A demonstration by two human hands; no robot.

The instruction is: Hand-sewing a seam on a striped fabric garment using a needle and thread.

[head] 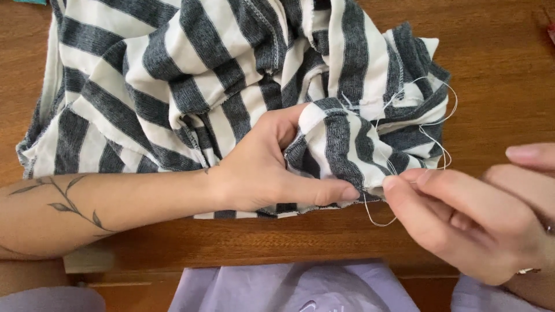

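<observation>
A grey-and-white striped knit garment (191,81) lies bunched on a wooden table (503,69). My left hand (266,167) pinches a folded edge of the fabric between thumb and fingers near the table's front edge. My right hand (468,214) comes in from the right, thumb and forefinger pressed together on a needle at that same fabric edge; the needle itself is mostly hidden. A white thread (442,124) loops from the fingertips up over the garment's right side and hangs below the seam.
The table's front edge runs just below my hands. A lilac cloth (289,289) lies over my lap beneath it. A small reddish object (551,29) shows at the right border.
</observation>
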